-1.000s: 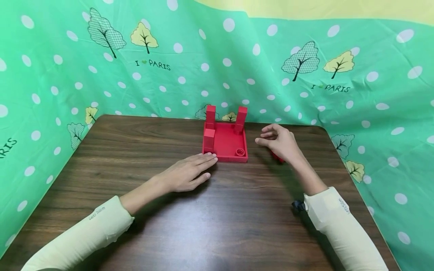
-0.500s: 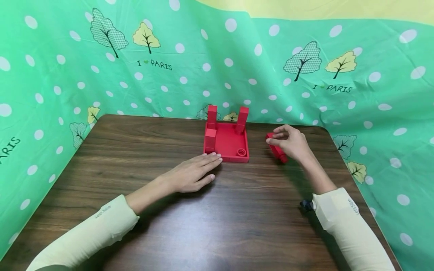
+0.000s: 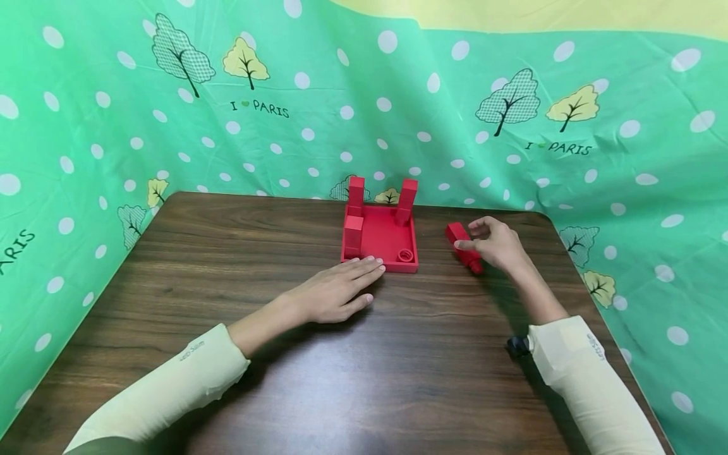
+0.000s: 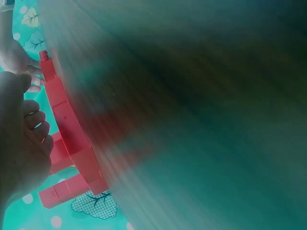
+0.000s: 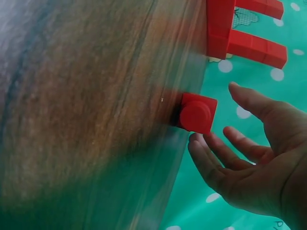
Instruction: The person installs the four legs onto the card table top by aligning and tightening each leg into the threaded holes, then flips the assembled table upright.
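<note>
A shallow red square base (image 3: 388, 235) lies near the table's far edge in the head view. Three red square posts stand at its corners, including the front-left post (image 3: 353, 235); a threaded round socket (image 3: 405, 255) shows at the front-right corner. My left hand (image 3: 335, 292), its fingers straight, rests along the base's front edge. To the right lies a loose red post (image 3: 457, 233) with a round threaded end. Over it is my right hand (image 3: 498, 245); in the right wrist view its thumb and fingers are spread apart around the post, fingertips close to its side.
The brown wooden table (image 3: 341, 392) has its back edge just behind the base. A green dotted cloth (image 3: 307, 114) with printed trees hangs behind and at both sides. A small black object (image 3: 517, 346) shows at the right sleeve cuff.
My left hand has slid right along the base's front edge. My right hand has moved right and slightly nearer, and more of the loose post now shows.
</note>
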`<state>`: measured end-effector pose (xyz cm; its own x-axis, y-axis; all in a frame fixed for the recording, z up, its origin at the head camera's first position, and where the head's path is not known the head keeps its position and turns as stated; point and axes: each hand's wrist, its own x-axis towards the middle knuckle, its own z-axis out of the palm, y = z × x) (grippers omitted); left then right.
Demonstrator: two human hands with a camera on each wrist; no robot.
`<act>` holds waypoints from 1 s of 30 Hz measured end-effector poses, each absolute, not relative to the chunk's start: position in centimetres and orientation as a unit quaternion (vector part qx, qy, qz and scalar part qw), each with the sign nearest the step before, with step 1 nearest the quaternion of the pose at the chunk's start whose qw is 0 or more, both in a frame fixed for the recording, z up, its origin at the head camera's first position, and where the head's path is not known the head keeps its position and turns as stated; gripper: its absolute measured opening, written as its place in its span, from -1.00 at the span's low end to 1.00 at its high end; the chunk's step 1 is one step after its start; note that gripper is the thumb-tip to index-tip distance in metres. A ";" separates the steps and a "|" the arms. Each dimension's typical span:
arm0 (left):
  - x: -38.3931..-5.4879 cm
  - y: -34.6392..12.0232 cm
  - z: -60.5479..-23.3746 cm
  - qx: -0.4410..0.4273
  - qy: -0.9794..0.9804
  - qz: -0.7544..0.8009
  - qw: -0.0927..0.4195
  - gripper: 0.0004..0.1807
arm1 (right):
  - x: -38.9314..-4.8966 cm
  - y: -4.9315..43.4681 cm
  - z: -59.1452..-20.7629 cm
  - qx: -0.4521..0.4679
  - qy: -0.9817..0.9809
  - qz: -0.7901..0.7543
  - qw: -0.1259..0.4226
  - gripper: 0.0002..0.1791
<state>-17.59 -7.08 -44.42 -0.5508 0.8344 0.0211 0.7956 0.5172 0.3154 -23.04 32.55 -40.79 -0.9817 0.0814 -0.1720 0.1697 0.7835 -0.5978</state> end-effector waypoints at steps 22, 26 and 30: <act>-18.5 -4.9 -44.5 0.450 0.881 0.107 0.102 -0.20 | -24.1 31.9 -41.2 0.079 0.951 -0.260 0.145 -0.10; -18.6 -4.6 -44.5 0.450 0.881 0.100 0.109 -0.20 | -24.1 31.7 -41.3 0.072 0.953 -0.256 0.144 -0.15; -18.6 -4.3 -44.3 0.447 0.882 0.094 0.114 -0.19 | -24.1 31.5 -41.4 0.053 0.953 -0.264 0.137 -0.26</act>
<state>-18.62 -4.32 -44.29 -0.5746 0.8099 -0.1175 0.7673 0.5831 0.2669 -24.15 31.50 -41.44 -0.9567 0.0288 -0.2896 0.1739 0.8545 -0.4895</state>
